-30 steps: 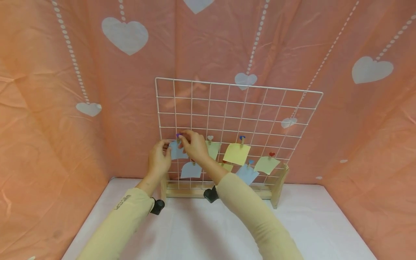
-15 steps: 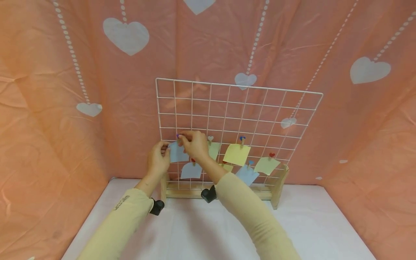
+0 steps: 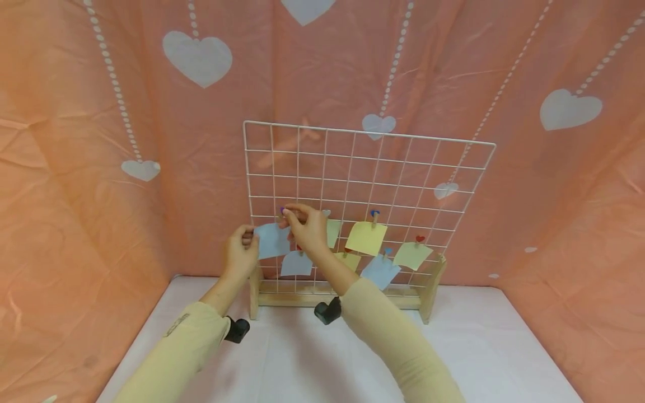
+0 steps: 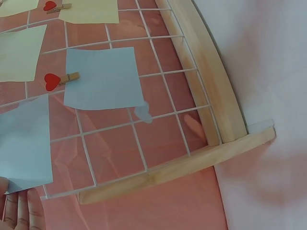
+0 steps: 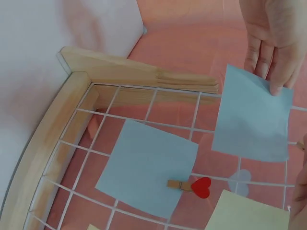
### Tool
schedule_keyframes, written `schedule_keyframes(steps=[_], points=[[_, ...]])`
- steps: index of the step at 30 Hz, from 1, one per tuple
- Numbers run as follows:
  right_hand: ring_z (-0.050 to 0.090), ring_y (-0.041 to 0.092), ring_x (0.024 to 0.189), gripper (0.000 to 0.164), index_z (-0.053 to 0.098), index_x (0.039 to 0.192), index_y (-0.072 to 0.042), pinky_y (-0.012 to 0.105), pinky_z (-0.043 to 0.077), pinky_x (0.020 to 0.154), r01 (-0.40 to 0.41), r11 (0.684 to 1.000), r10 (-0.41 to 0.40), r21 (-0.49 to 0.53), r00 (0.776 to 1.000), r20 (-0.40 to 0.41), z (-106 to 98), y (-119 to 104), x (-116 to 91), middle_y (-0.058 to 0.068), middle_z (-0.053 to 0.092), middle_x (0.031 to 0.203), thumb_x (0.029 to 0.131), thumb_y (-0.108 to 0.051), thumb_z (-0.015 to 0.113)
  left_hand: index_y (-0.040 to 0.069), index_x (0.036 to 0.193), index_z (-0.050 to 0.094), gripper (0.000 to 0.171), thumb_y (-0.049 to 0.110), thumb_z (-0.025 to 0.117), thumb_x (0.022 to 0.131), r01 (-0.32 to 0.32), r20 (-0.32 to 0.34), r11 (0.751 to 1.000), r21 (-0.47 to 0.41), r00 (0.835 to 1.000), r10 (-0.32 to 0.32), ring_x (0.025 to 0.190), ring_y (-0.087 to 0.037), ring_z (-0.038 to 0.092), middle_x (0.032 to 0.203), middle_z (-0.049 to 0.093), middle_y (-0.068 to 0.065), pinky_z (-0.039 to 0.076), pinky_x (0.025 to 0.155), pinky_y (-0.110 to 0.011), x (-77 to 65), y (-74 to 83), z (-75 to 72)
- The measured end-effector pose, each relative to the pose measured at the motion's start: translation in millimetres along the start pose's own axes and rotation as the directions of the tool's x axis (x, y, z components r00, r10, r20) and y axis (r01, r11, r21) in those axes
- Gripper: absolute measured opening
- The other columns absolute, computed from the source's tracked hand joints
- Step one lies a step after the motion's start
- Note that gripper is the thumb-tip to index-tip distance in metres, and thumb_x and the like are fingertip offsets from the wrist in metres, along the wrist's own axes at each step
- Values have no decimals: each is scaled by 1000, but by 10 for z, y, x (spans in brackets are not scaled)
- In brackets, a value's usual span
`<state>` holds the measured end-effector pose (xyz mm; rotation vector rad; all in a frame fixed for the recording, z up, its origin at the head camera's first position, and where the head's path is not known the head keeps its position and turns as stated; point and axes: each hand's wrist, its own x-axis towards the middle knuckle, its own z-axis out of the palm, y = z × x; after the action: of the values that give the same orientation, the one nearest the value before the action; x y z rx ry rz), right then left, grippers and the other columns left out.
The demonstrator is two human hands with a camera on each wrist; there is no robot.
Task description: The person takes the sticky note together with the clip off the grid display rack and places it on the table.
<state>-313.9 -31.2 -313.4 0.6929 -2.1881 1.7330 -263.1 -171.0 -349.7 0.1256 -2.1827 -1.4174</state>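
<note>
My left hand (image 3: 242, 251) pinches a light blue paper note (image 3: 272, 240) by its left edge, in front of the white wire grid (image 3: 347, 168). In the right wrist view the thumb lies on that blue note's face and the fingers behind it. My right hand (image 3: 311, 228) pinches a small wooden clothespin with a purple heart (image 3: 283, 211) near the note's upper right. In the right wrist view a sliver of the clothespin (image 5: 301, 143) shows just past the note's edge. Below, another blue note (image 3: 297, 264) hangs from a red-heart clothespin (image 5: 189, 186).
Yellow (image 3: 367, 239), green (image 3: 413, 256) and blue (image 3: 381, 272) notes hang by heart clothespins further right on the grid. A wooden stand (image 3: 428, 291) holds the grid on a white table (image 3: 484, 341). A peach curtain (image 3: 322, 67) with hearts surrounds it.
The held blue note has moved left and down with my left hand, and more of it shows. My right hand, with the purple-heart clothespin, has shifted slightly right.
</note>
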Motion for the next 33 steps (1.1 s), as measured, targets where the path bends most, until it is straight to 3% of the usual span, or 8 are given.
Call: schedule_keyframes(steps=[3,7,14,20,24,30,33], points=[[63,40,55,24,67,109,3,31,53,45,-16,999,16,48,1000,-1,-24,16,-33,21,71,77,94,-14,62,-11,109,59,20,-1,51,94,-10,-2,1000,4,1000,10,93,-35,60,102,61,-28,44,70,-12,-25,-1,-24],[62,48,61,23,68,108,1,26,51,45,-46,995,46,92,999,-4,-53,60,-73,22,71,77,93,-15,63,-11,109,60,21,1,53,94,-26,-4,999,28,1000,26,93,-36,61,102,62,-28,42,69,-11,-47,-3,-44],[63,39,59,23,68,108,2,47,56,55,-67,992,67,108,998,1,-149,107,-168,24,70,79,93,-16,63,-13,106,60,20,1,53,93,-71,-21,997,18,997,71,90,-38,61,98,62,-30,46,70,-17,-102,-14,-48],[59,17,47,24,68,108,3,21,48,46,-53,994,54,92,999,-7,-256,173,-251,27,68,78,92,-15,64,-12,110,59,22,3,53,94,-35,13,999,6,999,35,93,-36,60,101,61,-28,44,72,-14,-153,-63,-52],[58,17,46,25,67,109,6,23,50,47,-37,994,38,102,999,-9,-331,229,-307,31,67,79,91,-12,65,-12,110,59,23,3,54,94,-29,22,1000,7,999,29,92,-34,59,100,61,-27,43,72,-13,-196,-101,-37],[63,38,58,24,68,106,3,31,56,53,-83,995,85,62,996,-27,-448,296,-420,28,68,79,91,-16,66,-12,108,60,21,1,55,93,-37,25,999,-5,999,37,88,-30,57,98,61,-26,43,71,-12,-265,-136,-9],[62,26,52,24,69,105,1,24,52,49,-98,995,100,32,994,-35,-508,314,-477,25,69,77,92,-18,65,-13,108,60,21,1,55,92,-35,23,999,-3,999,35,88,-30,58,98,61,-27,43,70,-11,-298,-145,1]])
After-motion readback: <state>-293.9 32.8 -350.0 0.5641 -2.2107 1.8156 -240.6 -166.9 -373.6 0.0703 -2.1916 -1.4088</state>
